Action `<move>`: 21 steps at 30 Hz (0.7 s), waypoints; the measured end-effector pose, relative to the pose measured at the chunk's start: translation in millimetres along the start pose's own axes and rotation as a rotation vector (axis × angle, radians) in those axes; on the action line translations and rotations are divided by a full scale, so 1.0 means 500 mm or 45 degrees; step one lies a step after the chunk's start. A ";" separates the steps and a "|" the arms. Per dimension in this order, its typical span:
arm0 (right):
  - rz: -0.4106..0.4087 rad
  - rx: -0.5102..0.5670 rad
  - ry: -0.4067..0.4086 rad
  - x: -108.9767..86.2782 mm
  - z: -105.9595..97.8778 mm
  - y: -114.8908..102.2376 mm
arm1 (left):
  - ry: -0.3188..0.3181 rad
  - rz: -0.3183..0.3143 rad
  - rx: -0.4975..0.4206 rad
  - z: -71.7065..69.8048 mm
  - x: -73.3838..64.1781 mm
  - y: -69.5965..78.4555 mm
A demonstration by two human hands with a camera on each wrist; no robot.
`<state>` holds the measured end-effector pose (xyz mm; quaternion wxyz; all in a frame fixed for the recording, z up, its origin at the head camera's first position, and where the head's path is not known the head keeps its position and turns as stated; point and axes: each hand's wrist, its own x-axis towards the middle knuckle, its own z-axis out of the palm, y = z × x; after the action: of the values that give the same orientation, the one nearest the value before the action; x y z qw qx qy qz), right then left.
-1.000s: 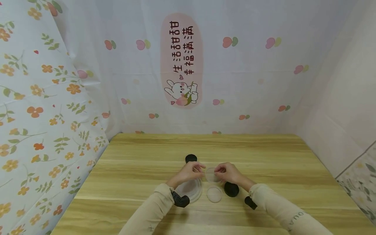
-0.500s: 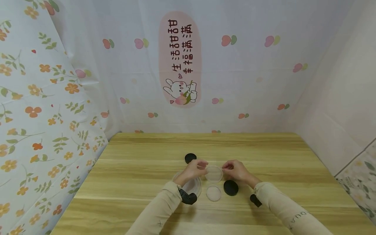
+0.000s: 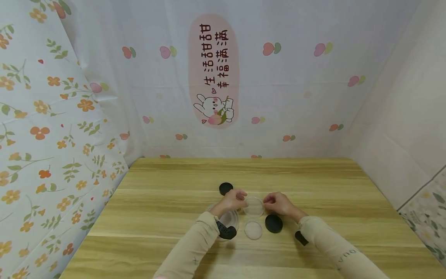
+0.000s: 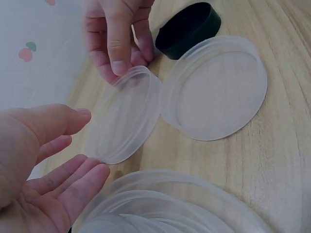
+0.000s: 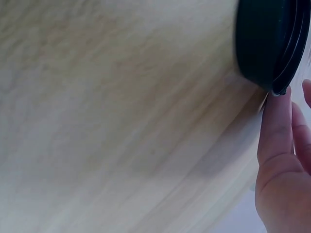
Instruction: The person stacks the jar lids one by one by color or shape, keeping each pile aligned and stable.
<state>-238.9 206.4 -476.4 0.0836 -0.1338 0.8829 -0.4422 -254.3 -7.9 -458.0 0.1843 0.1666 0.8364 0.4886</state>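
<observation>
A translucent round lid point(image 3: 253, 207) lies between my two hands, and its raised rim shows in the left wrist view. My right hand point(image 3: 280, 204) pinches the lid's right rim, the thumb over the edge and fingers behind it. On the opposite side, my left hand point(image 3: 234, 201) has its fingertips point(image 4: 99, 172) against the rim, with the thumb apart from it. A second translucent lid point(image 4: 218, 92) rests close by, nearer to me. Beside that one sits a black round lid point(image 3: 273, 223), hollow side up.
Larger translucent lids point(image 4: 160, 182) lie nested under my left wrist, partly hidden by it. Another black round piece point(image 3: 226, 188) stands beyond my left hand. The wooden table point(image 3: 156, 217) meets a patterned cloth point(image 3: 296, 89) at its back edge.
Over the last second my hands drew apart to the sides of the translucent lid, uncovering it. Since half a second ago, my right hand has come slightly left and down onto the rim.
</observation>
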 end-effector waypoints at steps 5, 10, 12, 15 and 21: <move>0.027 0.050 -0.016 0.008 0.006 -0.005 | 0.022 -0.024 0.034 0.005 0.009 -0.006; 0.070 0.112 0.003 0.012 0.009 -0.002 | 0.069 0.046 0.146 0.026 0.059 -0.067; 0.087 0.130 0.009 0.012 0.009 -0.001 | 0.099 0.105 0.183 0.044 0.108 -0.131; 0.115 0.159 0.014 0.012 0.008 -0.001 | 0.132 0.150 0.183 0.066 0.156 -0.192; 0.176 0.214 0.047 0.013 0.003 0.003 | 0.193 0.173 0.041 0.096 0.194 -0.241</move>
<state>-244.8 204.0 -478.7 0.1084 -0.0570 0.8512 -0.5104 -328.8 16.6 -599.8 0.0844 0.1884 0.8424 0.4977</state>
